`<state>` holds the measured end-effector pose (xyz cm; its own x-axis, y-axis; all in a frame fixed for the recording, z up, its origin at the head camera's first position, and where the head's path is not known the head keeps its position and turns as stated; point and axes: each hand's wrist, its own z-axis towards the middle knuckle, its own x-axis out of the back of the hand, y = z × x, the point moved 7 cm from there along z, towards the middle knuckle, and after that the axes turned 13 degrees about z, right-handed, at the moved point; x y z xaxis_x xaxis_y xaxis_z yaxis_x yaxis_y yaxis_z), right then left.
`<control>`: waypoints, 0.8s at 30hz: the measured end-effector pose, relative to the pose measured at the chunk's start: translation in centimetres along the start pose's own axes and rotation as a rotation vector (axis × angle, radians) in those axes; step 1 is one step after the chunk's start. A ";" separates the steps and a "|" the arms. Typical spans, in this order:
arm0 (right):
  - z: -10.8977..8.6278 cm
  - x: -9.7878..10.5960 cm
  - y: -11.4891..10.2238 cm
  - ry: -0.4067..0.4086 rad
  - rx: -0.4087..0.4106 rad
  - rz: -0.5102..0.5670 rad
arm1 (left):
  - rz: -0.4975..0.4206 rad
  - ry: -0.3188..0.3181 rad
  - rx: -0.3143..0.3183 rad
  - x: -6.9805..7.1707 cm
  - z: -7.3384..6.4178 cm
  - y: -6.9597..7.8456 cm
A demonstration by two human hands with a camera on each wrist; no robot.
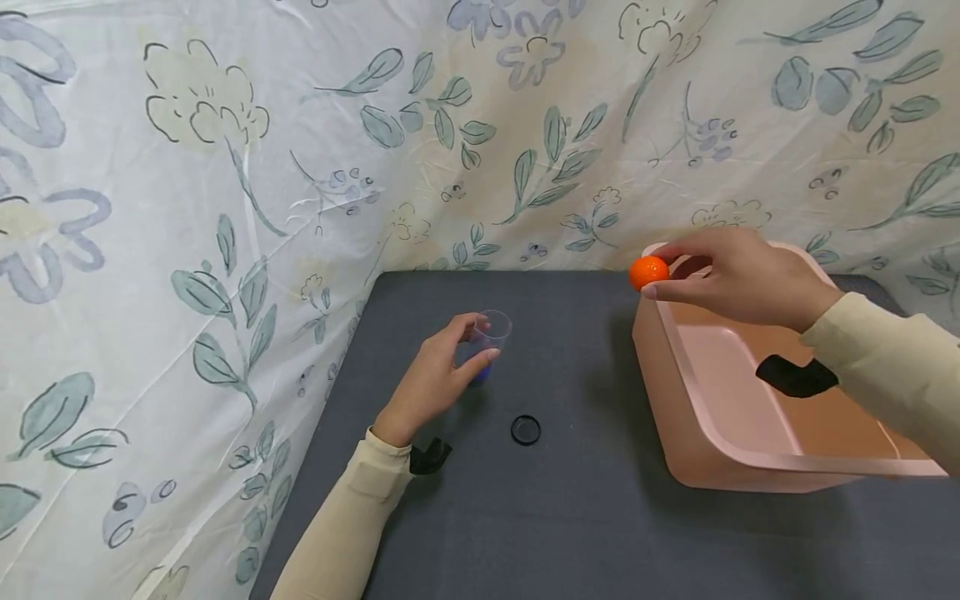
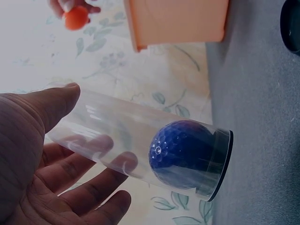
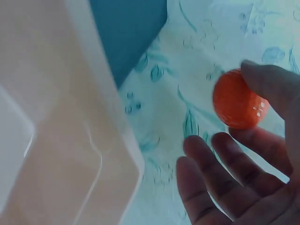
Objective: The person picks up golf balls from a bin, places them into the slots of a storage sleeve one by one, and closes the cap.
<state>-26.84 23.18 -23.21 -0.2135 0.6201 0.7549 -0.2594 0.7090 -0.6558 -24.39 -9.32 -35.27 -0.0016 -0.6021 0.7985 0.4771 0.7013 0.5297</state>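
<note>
My left hand (image 1: 429,379) grips a clear plastic tube (image 1: 495,327), thumb on one side and fingers on the other. The tube is upright with its top uncovered and a black cap (image 2: 224,166) on its bottom end, close over the table. Inside, at the bottom, sits a blue golf ball (image 2: 183,154). Between thumb and index finger, my right hand (image 1: 750,279) pinches an orange golf ball (image 1: 648,272) over the far left corner of a pink bin; the other fingers are spread loosely, as the right wrist view shows.
The pink bin (image 1: 678,417) stands on the right of the dark table (image 1: 570,533). A loose black round cap (image 1: 526,430) lies between the left hand and the bin. Floral cloth (image 1: 555,142) hangs behind the table and along its left side.
</note>
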 end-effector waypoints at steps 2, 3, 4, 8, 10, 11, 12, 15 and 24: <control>0.1 -0.6 -0.5 0.006 0.016 0.045 | 0.003 0.003 -0.008 -0.1 0.0 0.0; 0.2 -0.8 -0.6 0.010 0.011 0.071 | 0.005 0.004 -0.011 -0.1 0.0 0.1; 0.3 -1.1 -0.7 0.014 0.009 0.098 | 0.007 0.005 -0.016 -0.1 0.0 0.1; 0.4 -1.9 -1.1 0.032 -0.017 0.175 | 0.009 0.010 -0.026 -0.1 -0.1 0.3; 0.5 -2.3 -1.3 0.032 -0.025 0.200 | 0.008 0.012 -0.027 -0.1 -0.1 0.3; 0.5 -2.5 -1.4 0.034 -0.025 0.207 | 0.007 0.013 -0.028 -0.1 -0.1 0.3; 0.6 -2.8 -1.6 0.035 -0.024 0.216 | 0.007 0.014 -0.029 0.0 -0.1 0.4; 0.8 -3.5 -2.2 0.039 -0.017 0.229 | 0.010 0.016 -0.030 0.0 -0.1 0.4; 1.4 -6.3 -3.8 0.011 0.004 0.257 | 0.012 0.013 -0.023 0.0 -0.1 0.7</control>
<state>-25.80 16.11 -25.48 -0.2630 0.7835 0.5630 -0.2011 0.5262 -0.8262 -24.02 -8.84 -34.96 0.0158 -0.5985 0.8010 0.4970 0.6998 0.5131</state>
